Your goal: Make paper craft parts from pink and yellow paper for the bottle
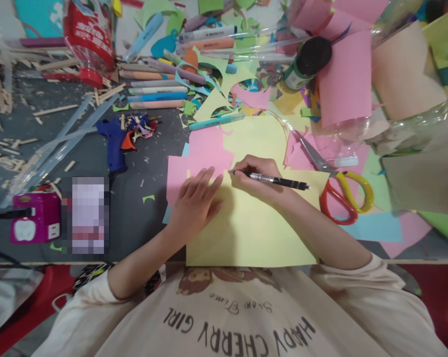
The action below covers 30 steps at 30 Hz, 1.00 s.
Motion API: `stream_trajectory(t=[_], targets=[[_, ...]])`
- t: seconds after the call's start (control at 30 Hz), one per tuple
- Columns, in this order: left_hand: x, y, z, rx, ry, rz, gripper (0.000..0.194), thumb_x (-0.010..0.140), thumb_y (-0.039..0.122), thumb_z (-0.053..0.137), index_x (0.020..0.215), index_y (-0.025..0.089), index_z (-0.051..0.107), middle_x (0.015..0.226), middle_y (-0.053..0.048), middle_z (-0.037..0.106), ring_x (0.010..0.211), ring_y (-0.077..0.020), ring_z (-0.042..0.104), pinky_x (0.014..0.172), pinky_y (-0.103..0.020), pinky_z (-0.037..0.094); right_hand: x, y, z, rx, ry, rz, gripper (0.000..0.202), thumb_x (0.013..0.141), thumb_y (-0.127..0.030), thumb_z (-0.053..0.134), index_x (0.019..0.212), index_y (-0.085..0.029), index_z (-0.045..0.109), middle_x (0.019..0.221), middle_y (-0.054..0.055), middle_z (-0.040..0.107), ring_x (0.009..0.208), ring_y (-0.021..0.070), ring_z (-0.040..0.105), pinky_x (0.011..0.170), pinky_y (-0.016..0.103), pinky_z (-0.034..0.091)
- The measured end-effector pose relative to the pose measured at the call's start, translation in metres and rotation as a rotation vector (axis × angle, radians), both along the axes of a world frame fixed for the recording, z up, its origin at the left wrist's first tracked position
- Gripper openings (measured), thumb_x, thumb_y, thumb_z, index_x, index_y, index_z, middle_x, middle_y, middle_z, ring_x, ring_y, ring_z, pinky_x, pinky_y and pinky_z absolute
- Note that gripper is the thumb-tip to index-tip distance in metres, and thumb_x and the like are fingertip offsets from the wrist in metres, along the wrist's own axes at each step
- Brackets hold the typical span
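Note:
My right hand (259,176) is closed around a black and silver pen (278,181), its tip touching or just above the paper. Under it lies a sheet of yellow paper (261,228) at the table's front edge. My left hand (194,201) rests flat with fingers stretched out, over the sheet's left edge and the pink paper (205,151) beside it. Another piece of yellow paper (261,136) with a cut edge lies beyond the pen tip. Scissors (341,191) with red and yellow handles rest to the right of my right forearm.
A blue glue gun (114,141) lies at left, near a phone (88,215) and a purple box (35,218) with a cable. Several markers (159,96) and paper scraps cover the back. Bottles, including one with a red label (88,37), and a black-lidded jar (309,59) stand there.

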State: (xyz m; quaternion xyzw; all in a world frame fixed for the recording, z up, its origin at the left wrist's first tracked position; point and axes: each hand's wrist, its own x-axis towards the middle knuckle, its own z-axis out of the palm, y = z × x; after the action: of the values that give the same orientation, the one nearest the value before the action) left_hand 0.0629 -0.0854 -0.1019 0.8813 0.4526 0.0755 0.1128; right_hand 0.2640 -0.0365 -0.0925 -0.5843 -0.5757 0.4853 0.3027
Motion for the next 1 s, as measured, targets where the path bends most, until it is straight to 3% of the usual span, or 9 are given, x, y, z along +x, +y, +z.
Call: stream_trajectory(t=[0.83,1.0], targets=[[0.0011,0.0003,0.0022,0.065,0.056,-0.009,0.048,0.098,0.029,0.045,0.144,0.015,0.043,0.148,-0.017,0.051,0.140,-0.0279,0.045,0.111,-0.042,0.040,0.0004,-0.0007,-0.0040,0.028,0.017,0.014,0.010,0.071,-0.026,0.060,0.064,-0.019,0.062,0.057,-0.001,0.061,0.055,0.0116,0.052,0.055,0.028,0.041],[0.0009,0.0005,0.0007,0.085,0.062,-0.005,0.046,0.098,0.029,0.045,0.142,0.016,0.046,0.147,-0.016,0.052,0.139,-0.0274,0.046,0.110,-0.042,0.041,0.0039,-0.0023,-0.0080,0.045,0.128,-0.049,0.013,0.076,-0.030,0.063,0.069,-0.019,0.062,0.061,-0.001,0.062,0.055,0.0109,0.052,0.053,0.026,0.041]])
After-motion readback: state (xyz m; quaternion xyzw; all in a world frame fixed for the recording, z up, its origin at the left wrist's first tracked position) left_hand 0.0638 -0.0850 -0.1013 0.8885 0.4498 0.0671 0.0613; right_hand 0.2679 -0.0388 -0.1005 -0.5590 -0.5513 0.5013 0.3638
